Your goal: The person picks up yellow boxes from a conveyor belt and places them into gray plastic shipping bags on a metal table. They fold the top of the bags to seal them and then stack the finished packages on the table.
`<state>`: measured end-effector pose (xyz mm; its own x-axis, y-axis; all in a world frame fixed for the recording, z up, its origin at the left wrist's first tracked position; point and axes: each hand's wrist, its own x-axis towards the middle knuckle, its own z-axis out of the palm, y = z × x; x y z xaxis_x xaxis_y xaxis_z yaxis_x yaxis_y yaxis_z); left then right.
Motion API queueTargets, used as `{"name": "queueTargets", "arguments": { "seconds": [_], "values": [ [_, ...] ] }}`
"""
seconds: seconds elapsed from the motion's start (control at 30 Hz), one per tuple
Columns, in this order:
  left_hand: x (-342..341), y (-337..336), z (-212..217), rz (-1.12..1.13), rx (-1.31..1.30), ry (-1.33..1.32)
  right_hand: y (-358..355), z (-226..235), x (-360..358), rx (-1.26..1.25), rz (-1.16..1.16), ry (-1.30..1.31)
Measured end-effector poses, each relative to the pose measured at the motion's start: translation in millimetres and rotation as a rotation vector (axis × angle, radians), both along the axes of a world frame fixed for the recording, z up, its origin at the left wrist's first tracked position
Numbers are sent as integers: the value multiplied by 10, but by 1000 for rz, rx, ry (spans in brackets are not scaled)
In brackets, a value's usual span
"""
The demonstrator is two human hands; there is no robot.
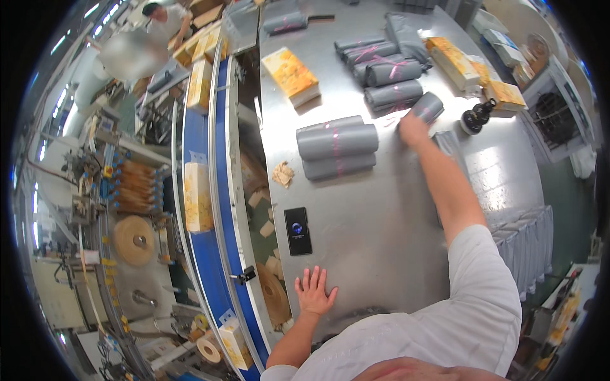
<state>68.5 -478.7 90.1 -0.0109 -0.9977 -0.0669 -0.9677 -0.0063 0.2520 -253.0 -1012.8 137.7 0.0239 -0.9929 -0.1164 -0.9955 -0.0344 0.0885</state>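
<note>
My left hand (314, 293) lies flat on the metal table (368, 254) near its left edge, fingers spread, holding nothing. A dark phone (298, 231) with a lit screen rests just beyond it. My right arm reaches far across the table, and my right hand (414, 130) is closed on the near end of a grey plastic roll (428, 107); its fingertips are mostly hidden. Left of that hand, several grey rolls (337, 141) tied with pink string lie side by side. More tied grey rolls (394, 94) are bunched beyond it.
Yellow-and-white boxes (291, 76) sit at the far left and far right of the table. A black bottle (478, 116) stands right of my right hand. Crumpled paper (283, 174) lies by the left edge. Alongside runs a blue conveyor (206, 254) carrying boxes; another person (168, 25) is beyond.
</note>
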Motion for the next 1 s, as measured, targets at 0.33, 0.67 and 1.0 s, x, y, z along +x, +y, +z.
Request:
{"name": "queueTargets", "arguments": {
  "seconds": [0.33,0.67,1.0],
  "values": [
    [-50,72,-4,-26,-23,-2,4200,308,503,131,617,69],
    [-825,333,603,-433,694,323,6077,33,-459,467,-26,-679],
    [-673,594,192,-634,626,466,6697,-194,-229,475,-436,-1178]
  ]
}}
